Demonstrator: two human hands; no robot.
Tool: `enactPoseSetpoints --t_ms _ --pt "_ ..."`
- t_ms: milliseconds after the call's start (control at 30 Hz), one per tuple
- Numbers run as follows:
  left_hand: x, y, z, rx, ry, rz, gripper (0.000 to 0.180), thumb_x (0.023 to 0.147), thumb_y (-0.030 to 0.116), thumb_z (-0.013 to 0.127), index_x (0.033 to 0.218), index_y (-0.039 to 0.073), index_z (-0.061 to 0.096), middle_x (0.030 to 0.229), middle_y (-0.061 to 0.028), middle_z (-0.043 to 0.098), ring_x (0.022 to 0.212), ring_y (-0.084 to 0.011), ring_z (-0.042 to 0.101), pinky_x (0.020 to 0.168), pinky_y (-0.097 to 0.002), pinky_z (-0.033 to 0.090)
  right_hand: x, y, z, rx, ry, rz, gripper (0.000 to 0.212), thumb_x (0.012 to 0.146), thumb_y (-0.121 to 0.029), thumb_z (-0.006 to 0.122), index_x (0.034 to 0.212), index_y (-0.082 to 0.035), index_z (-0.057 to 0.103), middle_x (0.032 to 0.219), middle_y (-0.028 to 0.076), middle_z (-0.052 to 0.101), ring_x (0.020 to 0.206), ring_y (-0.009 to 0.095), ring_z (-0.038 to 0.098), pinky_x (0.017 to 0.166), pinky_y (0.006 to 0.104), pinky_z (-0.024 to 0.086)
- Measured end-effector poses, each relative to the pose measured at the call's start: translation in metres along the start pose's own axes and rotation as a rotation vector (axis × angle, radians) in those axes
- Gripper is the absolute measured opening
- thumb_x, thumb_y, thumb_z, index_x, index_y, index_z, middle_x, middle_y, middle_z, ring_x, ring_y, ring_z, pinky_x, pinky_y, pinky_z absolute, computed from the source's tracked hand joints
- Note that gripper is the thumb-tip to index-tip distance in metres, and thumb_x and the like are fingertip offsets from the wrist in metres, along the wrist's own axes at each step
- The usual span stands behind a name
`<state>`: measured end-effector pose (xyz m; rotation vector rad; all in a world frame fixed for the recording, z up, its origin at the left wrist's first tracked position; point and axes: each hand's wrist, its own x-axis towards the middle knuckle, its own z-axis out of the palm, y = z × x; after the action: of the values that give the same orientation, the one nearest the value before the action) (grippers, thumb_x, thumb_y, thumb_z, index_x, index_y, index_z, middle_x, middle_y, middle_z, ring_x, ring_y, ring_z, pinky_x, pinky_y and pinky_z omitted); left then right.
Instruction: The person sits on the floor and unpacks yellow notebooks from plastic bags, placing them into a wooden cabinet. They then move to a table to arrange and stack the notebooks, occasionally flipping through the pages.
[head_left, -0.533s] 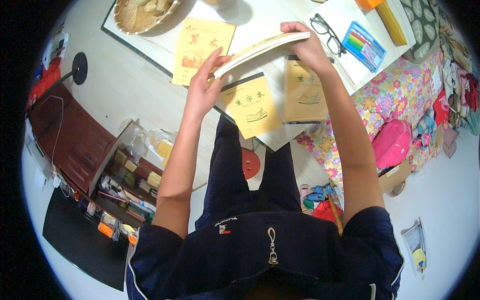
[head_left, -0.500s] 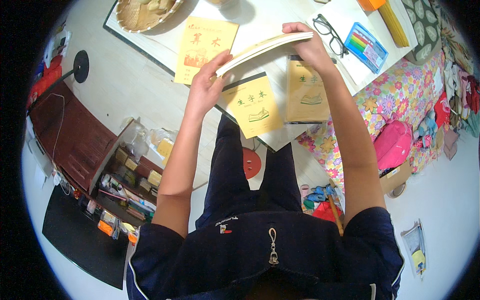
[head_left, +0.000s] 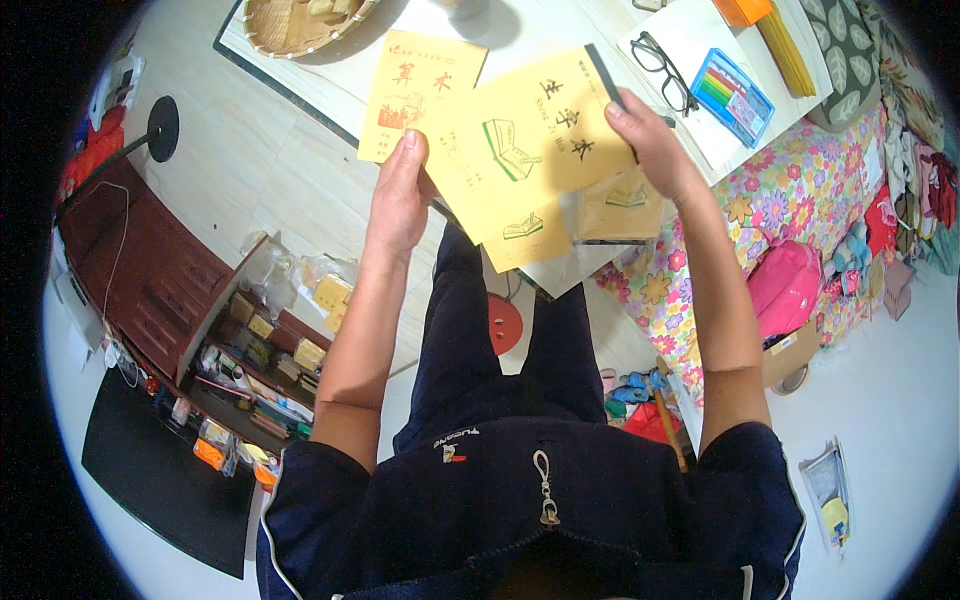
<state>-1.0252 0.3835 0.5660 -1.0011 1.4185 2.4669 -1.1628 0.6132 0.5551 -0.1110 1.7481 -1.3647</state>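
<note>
Between my two hands is a yellow exercise book (head_left: 530,130) with a dark spine strip and a green open-book drawing, its cover facing up and turned sideways. My left hand (head_left: 398,195) pinches its lower left corner, thumb on top. At the spine end my right hand (head_left: 648,145) grips it, thumb also on the cover. Under it, partly hidden, lies a similar yellow exercise book (head_left: 530,240) at the table's corner. Beside that one is a plastic-wrapped yellow exercise book (head_left: 622,210). A yellow exercise book with red print (head_left: 410,80) lies near my left hand, partly covered.
Black-framed glasses (head_left: 662,70) and a blue case of coloured sticks (head_left: 733,97) lie on the right of the white table (head_left: 560,25). A wicker basket (head_left: 300,45) stands far left. A floral cloth (head_left: 735,210) borders the right side; a brown cabinet (head_left: 140,270) stands left.
The held exercise book was edge-on and slightly bowed; now its cover is tilted into sight. My right hand has moved nearer and to the right, and the left hand slightly nearer.
</note>
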Motion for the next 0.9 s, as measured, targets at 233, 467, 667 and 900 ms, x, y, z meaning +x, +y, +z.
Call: enactPoseSetpoints --t_ms 233,467,667,900 --pt "-0.021 -0.038 -0.011 -0.192 0.286 -0.048 0.052 0.096 0.038 0.026 0.121 -0.005 0.039 0.118 -0.0172 0.050 0.105 -0.0216 0.053 0.087 -0.0319 0.044 -0.051 0.021 0.068 0.118 0.105 0.296 0.038 0.090 -0.032 0.043 0.108 0.001 0.047 0.072 0.006 0.056 0.054 0.011 0.052 0.046 0.0257 0.043" --pt "-0.084 -0.070 -0.068 -0.198 0.289 -0.266 0.050 0.096 0.037 0.027 0.117 -0.006 0.043 0.111 -0.0171 0.054 0.099 -0.0235 0.056 0.085 -0.0330 0.045 -0.104 0.061 0.118 -0.010 0.064 0.242 0.044 0.084 -0.032 0.055 0.114 -0.001 0.046 0.077 0.005 0.056 0.057 0.008 0.051 0.046 0.0211 0.043" --pt "-0.120 -0.061 -0.051 -0.032 0.396 -0.374 0.049 0.096 0.035 0.027 0.113 -0.007 0.046 0.106 -0.0170 0.056 0.094 -0.0227 0.056 0.084 -0.0336 0.044 -0.156 0.092 0.144 0.551 0.133 0.409 0.043 0.082 -0.023 0.058 0.116 0.001 0.048 0.095 0.010 0.059 0.081 0.014 0.057 0.070 0.0259 0.046" --pt "-0.157 -0.088 -0.051 0.209 0.113 -0.436 0.042 0.096 0.032 0.028 0.107 -0.002 0.051 0.089 -0.0094 0.061 0.075 -0.0158 0.059 0.070 -0.0290 0.046 -0.159 0.104 0.200 1.417 0.501 0.230 0.035 0.089 -0.013 0.046 0.121 0.000 0.042 0.118 0.014 0.052 0.106 0.024 0.053 0.088 0.0353 0.045"
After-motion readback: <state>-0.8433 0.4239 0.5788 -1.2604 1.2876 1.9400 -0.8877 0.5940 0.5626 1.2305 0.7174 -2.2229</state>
